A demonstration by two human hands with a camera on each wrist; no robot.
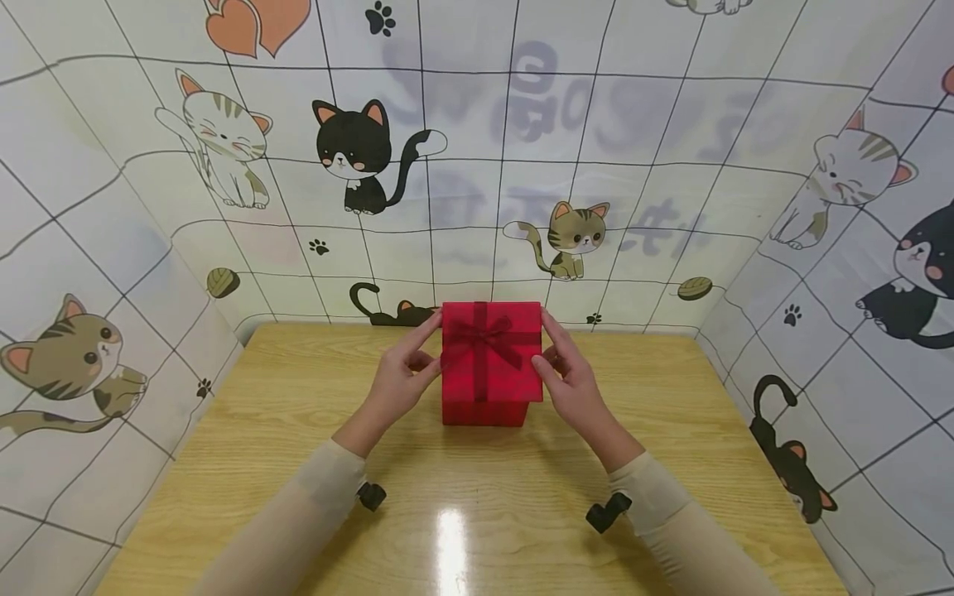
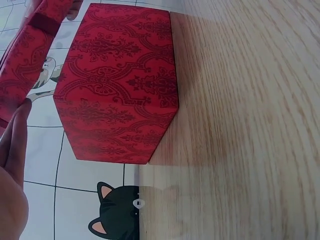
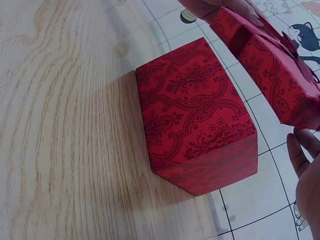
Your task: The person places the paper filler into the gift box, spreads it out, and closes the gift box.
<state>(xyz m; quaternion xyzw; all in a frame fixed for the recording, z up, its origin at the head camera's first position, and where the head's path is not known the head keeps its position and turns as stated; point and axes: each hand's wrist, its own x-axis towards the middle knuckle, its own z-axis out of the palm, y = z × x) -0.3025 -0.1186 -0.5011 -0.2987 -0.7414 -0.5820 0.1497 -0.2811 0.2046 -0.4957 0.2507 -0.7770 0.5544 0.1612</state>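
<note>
A red gift-box lid (image 1: 460,382), tied with a darker ribbon bow (image 1: 488,333), is held up between both hands. My left hand (image 1: 398,377) grips its left side, thumb nearer me and fingers farther back. On the opposite side my right hand (image 1: 574,385) grips it the same way. Below stands the red patterned box (image 1: 483,415) on the table. Both wrist views show a gap between the box (image 2: 120,65) and the tilted lid (image 3: 272,75). The inside of the box is hidden in every view.
The wooden table (image 1: 313,372) carries the box near its back edge. Behind and at both sides hang white gridded cloths (image 1: 469,199) printed with cartoon cats. Small black devices (image 1: 607,513) sit at both wrists.
</note>
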